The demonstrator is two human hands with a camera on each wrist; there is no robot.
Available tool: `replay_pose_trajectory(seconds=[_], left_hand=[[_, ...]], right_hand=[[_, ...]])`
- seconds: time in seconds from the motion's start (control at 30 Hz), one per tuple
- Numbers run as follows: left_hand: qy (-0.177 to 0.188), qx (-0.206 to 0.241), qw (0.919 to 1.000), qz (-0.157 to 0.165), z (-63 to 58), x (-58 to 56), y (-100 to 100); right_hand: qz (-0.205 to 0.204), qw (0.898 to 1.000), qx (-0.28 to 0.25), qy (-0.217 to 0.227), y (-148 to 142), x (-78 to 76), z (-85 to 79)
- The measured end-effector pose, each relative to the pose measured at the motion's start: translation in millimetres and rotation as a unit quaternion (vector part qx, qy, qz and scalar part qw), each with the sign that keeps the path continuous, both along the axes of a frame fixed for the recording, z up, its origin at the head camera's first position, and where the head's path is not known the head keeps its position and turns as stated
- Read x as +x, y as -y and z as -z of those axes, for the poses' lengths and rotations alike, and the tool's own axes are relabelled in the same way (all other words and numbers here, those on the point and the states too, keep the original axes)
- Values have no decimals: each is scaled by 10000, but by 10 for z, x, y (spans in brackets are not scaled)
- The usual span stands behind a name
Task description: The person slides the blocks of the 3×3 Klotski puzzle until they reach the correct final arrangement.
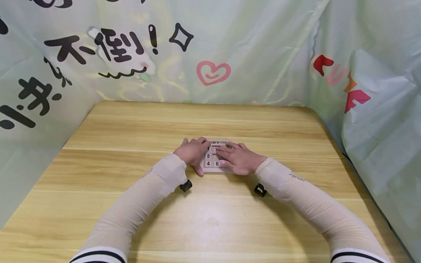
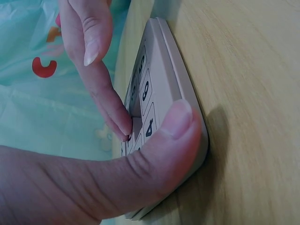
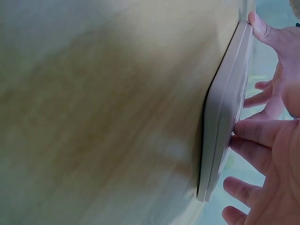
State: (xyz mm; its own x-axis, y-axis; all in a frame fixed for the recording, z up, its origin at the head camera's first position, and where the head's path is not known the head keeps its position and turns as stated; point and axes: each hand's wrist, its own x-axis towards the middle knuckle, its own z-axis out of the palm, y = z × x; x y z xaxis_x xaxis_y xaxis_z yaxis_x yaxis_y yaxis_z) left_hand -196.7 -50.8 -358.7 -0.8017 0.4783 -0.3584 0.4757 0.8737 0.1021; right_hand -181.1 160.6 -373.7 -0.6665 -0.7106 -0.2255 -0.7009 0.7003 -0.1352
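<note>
A pale pink sliding number puzzle (image 1: 213, 170) lies flat on the table, with tiles 8, 4 and 6 readable in the head view. My left hand (image 1: 193, 151) holds the puzzle's left side, fingers near the far corner and thumb (image 2: 161, 152) over the near edge. From the right, my right hand (image 1: 241, 160) reaches over the board and covers several tiles. Its extended fingertips touch the tile face, beside a recess (image 2: 136, 108) among the tiles in the left wrist view. The right wrist view shows the board's side edge (image 3: 222, 112) with both hands beyond it.
The wooden table (image 1: 210, 219) extends around the puzzle. A printed plastic sheet (image 1: 256, 54) hangs behind it and along both sides. Black wrist mounts (image 1: 186, 185) sit below both forearms, close to the tabletop.
</note>
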Motion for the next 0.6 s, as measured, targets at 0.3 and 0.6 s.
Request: replay_pose_trajectory(seconds=[0.3,0.6], left_hand=[[11,-18,10000,3,-3,18,-4],[14,31,10000,0,-10,8,0]], right_hand=[[-86,9999,-46,-33,-17,96,6],[-255,9996,-19,-107,-30,184,-43]])
